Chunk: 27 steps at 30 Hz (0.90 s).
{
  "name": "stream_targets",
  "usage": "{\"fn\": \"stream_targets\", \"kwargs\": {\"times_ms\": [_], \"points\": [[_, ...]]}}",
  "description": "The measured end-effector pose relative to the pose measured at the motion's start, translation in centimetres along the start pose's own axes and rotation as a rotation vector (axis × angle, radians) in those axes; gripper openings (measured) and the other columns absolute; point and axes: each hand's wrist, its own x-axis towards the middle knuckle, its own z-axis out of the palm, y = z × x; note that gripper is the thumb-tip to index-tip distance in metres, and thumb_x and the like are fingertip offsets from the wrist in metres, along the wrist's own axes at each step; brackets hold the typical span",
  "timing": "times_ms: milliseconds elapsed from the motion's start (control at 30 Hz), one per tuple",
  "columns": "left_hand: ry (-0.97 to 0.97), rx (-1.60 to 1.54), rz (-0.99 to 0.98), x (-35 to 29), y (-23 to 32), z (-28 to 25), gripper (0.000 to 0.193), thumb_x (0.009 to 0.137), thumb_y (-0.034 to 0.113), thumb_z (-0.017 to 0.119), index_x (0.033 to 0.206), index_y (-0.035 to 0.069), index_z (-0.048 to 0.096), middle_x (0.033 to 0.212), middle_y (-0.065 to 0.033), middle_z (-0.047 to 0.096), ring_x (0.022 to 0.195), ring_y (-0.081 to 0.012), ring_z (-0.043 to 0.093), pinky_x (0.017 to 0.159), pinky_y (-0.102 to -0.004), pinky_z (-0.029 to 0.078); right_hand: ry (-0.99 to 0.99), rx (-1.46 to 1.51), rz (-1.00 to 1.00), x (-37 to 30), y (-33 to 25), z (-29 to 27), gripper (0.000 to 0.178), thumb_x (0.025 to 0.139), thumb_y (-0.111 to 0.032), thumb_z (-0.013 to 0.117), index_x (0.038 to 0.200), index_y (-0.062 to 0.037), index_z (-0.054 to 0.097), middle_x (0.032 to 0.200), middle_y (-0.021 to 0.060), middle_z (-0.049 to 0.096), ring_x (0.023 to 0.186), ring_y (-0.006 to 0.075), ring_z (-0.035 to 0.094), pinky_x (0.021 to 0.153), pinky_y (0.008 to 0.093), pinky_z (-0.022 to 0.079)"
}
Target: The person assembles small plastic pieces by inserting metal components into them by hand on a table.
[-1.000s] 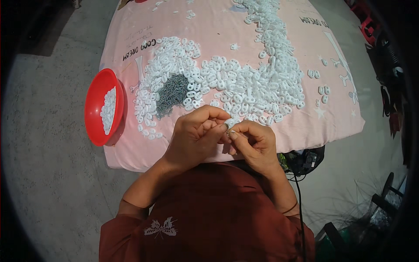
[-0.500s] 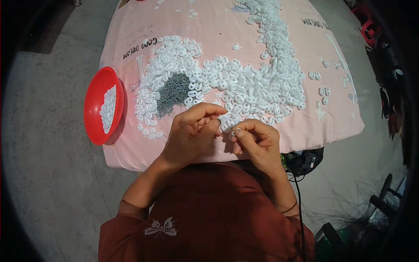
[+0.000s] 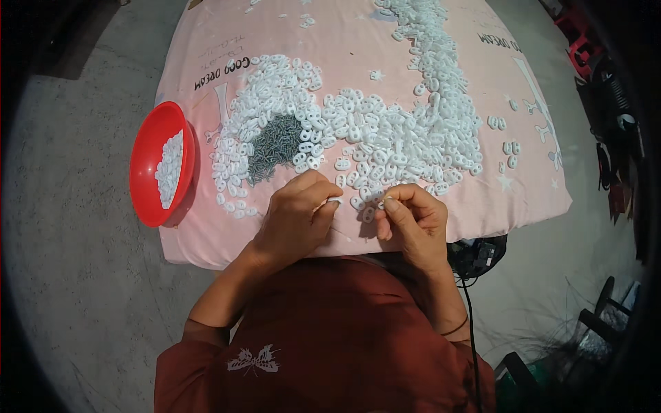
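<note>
Near the front edge of the cloth, my left hand pinches a white oval plastic piece between thumb and fingers. My right hand is closed in a pinch a little to the right; a small pale bit shows at its fingertips, too small to name. Loose white two-hole pieces lie between the hands, at the near end of a long heap of white pieces. Beyond my left hand is a pile of grey screws, partly ringed by more white pieces.
A red bowl holding white pieces stands tilted at the left edge of the pink cloth. A few white pieces lie apart at the right. A black cable hangs beside my right forearm, below a dark bag-like object.
My hands have moved slightly apart, the left one turning knuckles-up with a white piece now showing in its pinch. White pieces between them are more exposed.
</note>
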Motion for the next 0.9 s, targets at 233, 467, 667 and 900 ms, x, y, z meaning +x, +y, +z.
{"fn": "stream_targets", "kwargs": {"times_ms": [233,467,667,900], "points": [[0.041,-0.199,0.017,1.5,2.2,-0.4,0.006,0.085,0.001,0.060,0.088,-0.002,0.064,0.080,-0.0134,0.061,0.068,-0.0275,0.060,0.062,-0.0356,0.049,-0.006,-0.021,-0.034,0.2,0.3,0.0,0.013,0.099,-0.006,0.054,0.101,0.0046,0.061,0.082,0.0077,0.065,0.064,0.0083,0.058,0.058,0.0214,0.049],[0.072,-0.079,0.058,2.5,0.4,1.1,0.008,0.083,-0.004,0.063,0.090,-0.002,0.065,0.083,-0.0093,0.061,0.068,-0.0180,0.058,0.060,-0.0298,0.046,0.197,0.119,-0.284,0.4,1.2,-0.2,0.013,0.102,-0.008,0.050,0.104,0.0021,0.057,0.085,0.0091,0.065,0.064,0.0107,0.058,0.060,0.0244,0.049],[0.076,0.015,0.219,3.5,0.2,2.3,0.011,0.079,-0.006,0.065,0.087,0.000,0.062,0.081,-0.0111,0.056,0.077,-0.0291,0.058,0.066,-0.0369,0.048,0.231,0.148,-0.313,0.7,1.1,0.4,0.010,0.101,-0.007,0.051,0.104,0.0011,0.056,0.086,0.0092,0.063,0.059,0.0097,0.050,0.057,0.0215,0.044],[0.029,0.117,0.267,4.0,0.6,2.0,0.013,0.076,-0.007,0.066,0.087,0.000,0.062,0.082,-0.0105,0.055,0.078,-0.0282,0.058,0.066,-0.0364,0.047,0.239,0.137,-0.271,0.6,0.9,0.4,0.011,0.101,-0.009,0.052,0.104,0.0018,0.056,0.086,0.0092,0.064,0.062,0.0106,0.055,0.058,0.0222,0.046]]}}
